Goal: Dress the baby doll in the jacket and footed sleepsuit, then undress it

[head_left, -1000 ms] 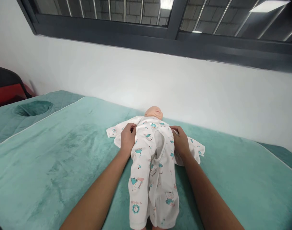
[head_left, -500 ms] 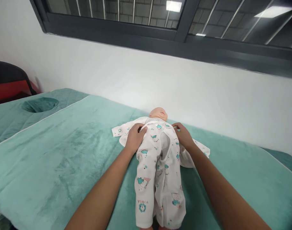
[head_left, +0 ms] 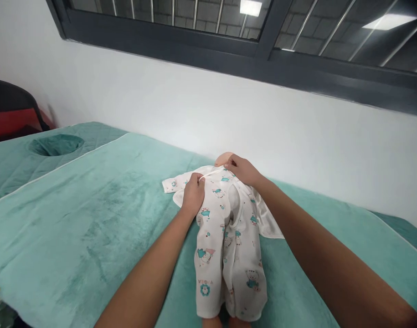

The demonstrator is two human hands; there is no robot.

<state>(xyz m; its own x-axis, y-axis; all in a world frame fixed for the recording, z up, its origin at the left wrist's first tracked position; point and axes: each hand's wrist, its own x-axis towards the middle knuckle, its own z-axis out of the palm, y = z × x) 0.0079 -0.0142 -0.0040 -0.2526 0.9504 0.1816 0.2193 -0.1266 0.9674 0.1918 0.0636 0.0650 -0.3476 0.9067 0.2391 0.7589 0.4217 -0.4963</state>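
Note:
A baby doll (head_left: 223, 158) lies on its back, head toward the wall and feet toward me. It wears white trousers (head_left: 210, 237) printed with teal bears, open at the crotch and drawn high over its chest, above a white printed shirt (head_left: 174, 184). My left hand (head_left: 193, 197) is closed on the left side of the trousers' waistband, thumb on top. Near the doll's neck, my right hand (head_left: 243, 170) pinches the same waistband, whose edge stretches as a pale line between both hands. Part of the doll's head is hidden behind my right hand.
A teal plush cover (head_left: 102, 218) spreads under the doll. At the left is a quilted part with a round hole (head_left: 58, 145), and a black and red chair (head_left: 15, 111) beyond it. A white wall (head_left: 181, 105) with a dark-framed barred window (head_left: 160, 41) rises behind.
My right hand has moved from the trousers' right side up and left to the waistband's middle near the neck. My left hand stays at the left side, its grip now tighter.

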